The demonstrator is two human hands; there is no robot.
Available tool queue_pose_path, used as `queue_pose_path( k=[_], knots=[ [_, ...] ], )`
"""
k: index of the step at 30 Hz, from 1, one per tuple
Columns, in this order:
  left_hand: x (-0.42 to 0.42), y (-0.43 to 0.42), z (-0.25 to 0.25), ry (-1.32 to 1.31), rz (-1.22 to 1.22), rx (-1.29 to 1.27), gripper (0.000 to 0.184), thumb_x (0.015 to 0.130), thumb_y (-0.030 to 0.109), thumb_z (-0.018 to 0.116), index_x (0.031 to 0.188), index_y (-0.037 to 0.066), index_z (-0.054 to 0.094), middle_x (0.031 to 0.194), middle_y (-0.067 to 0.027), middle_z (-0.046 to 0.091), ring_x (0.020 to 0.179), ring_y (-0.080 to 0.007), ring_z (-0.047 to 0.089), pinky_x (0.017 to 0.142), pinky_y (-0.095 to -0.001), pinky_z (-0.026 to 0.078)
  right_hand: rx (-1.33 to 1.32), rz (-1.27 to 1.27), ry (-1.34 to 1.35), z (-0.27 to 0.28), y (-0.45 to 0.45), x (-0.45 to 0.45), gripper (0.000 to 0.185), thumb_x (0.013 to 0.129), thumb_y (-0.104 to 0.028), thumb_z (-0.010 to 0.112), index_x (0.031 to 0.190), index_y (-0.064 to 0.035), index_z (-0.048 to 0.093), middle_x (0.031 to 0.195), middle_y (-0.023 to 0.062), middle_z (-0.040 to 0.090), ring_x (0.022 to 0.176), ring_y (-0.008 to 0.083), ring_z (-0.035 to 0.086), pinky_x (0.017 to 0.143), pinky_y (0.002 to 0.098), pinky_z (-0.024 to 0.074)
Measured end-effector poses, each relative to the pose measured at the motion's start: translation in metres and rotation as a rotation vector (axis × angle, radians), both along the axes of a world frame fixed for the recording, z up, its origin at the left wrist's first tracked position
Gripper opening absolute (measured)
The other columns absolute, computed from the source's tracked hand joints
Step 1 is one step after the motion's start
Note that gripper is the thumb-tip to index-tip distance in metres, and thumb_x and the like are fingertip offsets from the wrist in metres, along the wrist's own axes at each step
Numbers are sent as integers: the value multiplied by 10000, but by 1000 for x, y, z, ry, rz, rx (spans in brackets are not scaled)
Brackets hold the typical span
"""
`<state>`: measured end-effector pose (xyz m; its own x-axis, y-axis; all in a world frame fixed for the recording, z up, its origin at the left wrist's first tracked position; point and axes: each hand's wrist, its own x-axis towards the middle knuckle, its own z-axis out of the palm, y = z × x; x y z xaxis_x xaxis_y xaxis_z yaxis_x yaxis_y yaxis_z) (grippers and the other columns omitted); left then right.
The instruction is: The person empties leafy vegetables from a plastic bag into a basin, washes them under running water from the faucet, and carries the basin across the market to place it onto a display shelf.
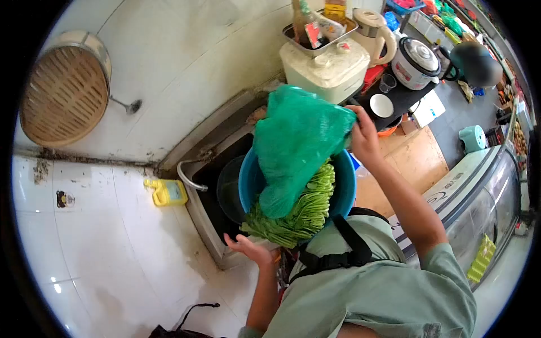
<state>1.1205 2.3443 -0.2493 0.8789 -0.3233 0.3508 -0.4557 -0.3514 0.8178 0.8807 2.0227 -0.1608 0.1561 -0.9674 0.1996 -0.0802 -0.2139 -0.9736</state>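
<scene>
Green plastic, thin, crinkled and a bit shiny: that's the bag [298, 141], draped over a blue tub [347, 180] with its lower end hanging onto the leafy greens [310, 208]. Those are packed in the tub as a thick bundle, pale stems layered together. The tub is perched over the sink [204, 228], close to the person's front. One edge of the bag is pinched by the right hand [365, 134]; the left hand [249, 248] is held well apart, fingers spread, near the sink's rim.

Not much can be read, tbh: print on the yellow jug [169, 193] is too small, red marks on the rice cooker [415, 65] are blurred, and just an S can be made out on the glass-fronted case [456, 188].

Beyond the bag, room is limited by a white jerrycan [321, 70]; leftward, white tile [101, 242] stretches past the jug.
</scene>
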Motion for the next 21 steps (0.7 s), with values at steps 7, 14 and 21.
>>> queue_pose_path(
  k=[7,14,21],
  knots=[
    [-58,-2,45,1367,-336,-109,785,1017,504,586,1550,2,304,1538,-175,406,1407,-361,391,1194,-463,256,-30,383,142,26,-11,-17,587,886,-69,502,1470,-39,458,1368,130,520,1242,229,529,1058,358,435],
    [-57,-15,49,962,-542,527,893,1008,495,597,1581,-68,204,1623,-265,266,1496,-397,237,1243,-467,37,-115,569,531,-6,-28,36,952,852,-230,769,1613,-71,219,1578,232,368,1455,376,384,1172,441,374],
    [-57,-16,45,1179,-207,351,606,1044,434,587,1387,-62,527,1351,-194,582,1185,-306,597,985,-374,495,98,604,873,4,-35,74,541,882,-124,630,1410,-75,523,1169,222,688,1222,412,581,1035,472,457]
  ],
)
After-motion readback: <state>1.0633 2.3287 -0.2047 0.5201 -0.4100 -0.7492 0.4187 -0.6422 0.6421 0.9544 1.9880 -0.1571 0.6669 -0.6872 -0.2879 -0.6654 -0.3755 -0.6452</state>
